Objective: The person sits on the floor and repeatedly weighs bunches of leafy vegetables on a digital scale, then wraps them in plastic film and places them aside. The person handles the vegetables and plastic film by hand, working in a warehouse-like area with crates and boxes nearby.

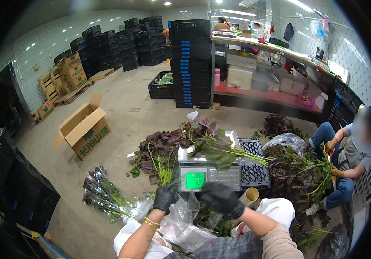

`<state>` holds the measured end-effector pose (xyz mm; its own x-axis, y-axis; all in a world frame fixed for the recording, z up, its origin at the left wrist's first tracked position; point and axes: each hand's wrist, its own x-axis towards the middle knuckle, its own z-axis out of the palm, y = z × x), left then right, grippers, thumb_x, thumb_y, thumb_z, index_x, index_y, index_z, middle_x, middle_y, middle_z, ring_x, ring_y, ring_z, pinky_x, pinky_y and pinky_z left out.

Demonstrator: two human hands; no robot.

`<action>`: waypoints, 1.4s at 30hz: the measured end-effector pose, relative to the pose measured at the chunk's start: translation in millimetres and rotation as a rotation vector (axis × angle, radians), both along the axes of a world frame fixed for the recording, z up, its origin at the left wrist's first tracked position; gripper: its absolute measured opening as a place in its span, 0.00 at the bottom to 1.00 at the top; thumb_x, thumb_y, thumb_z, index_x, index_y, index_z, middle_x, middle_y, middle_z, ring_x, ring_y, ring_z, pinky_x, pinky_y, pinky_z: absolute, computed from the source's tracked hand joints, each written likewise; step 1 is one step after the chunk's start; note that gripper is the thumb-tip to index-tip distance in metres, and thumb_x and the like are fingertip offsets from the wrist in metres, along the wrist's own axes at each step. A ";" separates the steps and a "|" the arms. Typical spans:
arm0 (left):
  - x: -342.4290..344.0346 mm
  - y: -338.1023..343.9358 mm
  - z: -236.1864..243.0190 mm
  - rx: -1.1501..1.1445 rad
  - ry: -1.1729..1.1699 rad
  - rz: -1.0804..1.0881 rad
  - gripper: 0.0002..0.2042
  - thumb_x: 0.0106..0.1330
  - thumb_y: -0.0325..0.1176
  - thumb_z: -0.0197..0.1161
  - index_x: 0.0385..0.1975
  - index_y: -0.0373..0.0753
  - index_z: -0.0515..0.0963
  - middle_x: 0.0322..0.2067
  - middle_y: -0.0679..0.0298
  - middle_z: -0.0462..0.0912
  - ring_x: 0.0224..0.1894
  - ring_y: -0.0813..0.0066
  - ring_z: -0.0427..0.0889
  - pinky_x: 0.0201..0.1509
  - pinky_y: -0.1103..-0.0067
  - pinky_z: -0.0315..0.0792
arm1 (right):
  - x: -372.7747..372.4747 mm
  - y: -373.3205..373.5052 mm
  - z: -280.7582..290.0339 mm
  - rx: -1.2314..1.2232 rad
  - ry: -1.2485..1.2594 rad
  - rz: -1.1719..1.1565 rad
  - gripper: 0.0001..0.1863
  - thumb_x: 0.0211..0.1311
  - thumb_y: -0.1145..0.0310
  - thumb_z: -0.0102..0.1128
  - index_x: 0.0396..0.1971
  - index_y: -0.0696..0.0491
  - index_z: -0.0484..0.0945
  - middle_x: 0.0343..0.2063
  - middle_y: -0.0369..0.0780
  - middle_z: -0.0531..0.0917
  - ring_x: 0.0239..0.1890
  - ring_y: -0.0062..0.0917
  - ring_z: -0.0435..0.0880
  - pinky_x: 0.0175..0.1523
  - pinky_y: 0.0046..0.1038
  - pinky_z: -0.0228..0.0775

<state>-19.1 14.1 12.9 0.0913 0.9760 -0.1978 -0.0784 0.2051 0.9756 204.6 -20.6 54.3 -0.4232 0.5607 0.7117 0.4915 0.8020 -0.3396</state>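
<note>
My left hand (166,198), in a black glove, is closed with its fingertips on a clear plastic bag (183,217) that hangs over my lap. My right hand (222,200), also black-gloved, is in front of the scale's right side; it is smeared by motion, and its fingers do not show clearly. Just ahead of both hands stands a digital scale (223,176) with a lit green display (195,181). On its metal tray (188,156) lies a bunch of purple-green leafy stems (220,149). More leafy stems (157,157) are heaped to the tray's left.
Bagged stems (107,194) lie on the floor at left, near an open cardboard box (86,129). A cardboard tube (250,197) stands by my right hand. A co-worker (345,155) at right holds orange-handled scissors beside piled greens (298,177). Black crates (190,64) are stacked behind.
</note>
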 end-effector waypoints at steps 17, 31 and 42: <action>-16.6 6.5 -9.6 0.145 0.031 0.227 0.12 0.63 0.39 0.50 0.36 0.42 0.78 0.09 0.65 0.70 0.09 0.82 0.67 0.13 0.85 0.60 | 172.5 45.9 -215.3 -0.886 -1.007 -0.522 0.30 0.37 0.41 0.58 0.30 0.53 0.80 0.30 0.45 0.80 0.35 0.36 0.79 0.45 0.35 0.69; -17.4 7.9 -2.3 0.215 0.248 0.280 0.13 0.62 0.41 0.51 0.35 0.41 0.78 0.12 0.67 0.73 0.12 0.83 0.69 0.16 0.84 0.63 | 145.8 -6.8 25.5 -0.653 0.397 -0.447 0.23 0.43 0.64 0.66 0.39 0.59 0.73 0.30 0.41 0.78 0.32 0.29 0.78 0.38 0.29 0.71; -7.4 -0.1 -13.4 0.444 0.450 0.211 0.25 0.60 0.53 0.49 0.15 0.34 0.73 0.09 0.64 0.73 0.12 0.77 0.73 0.18 0.80 0.66 | 84.6 -27.6 98.3 -0.485 0.273 -0.405 0.12 0.47 0.68 0.63 0.29 0.60 0.78 0.23 0.38 0.80 0.27 0.21 0.78 0.35 0.25 0.68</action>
<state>-26.4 14.0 -0.5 -0.1080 0.9616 0.2523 0.3615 -0.1985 0.9110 289.2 -48.2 152.5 0.0457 0.9188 0.3920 0.5664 0.2994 -0.7678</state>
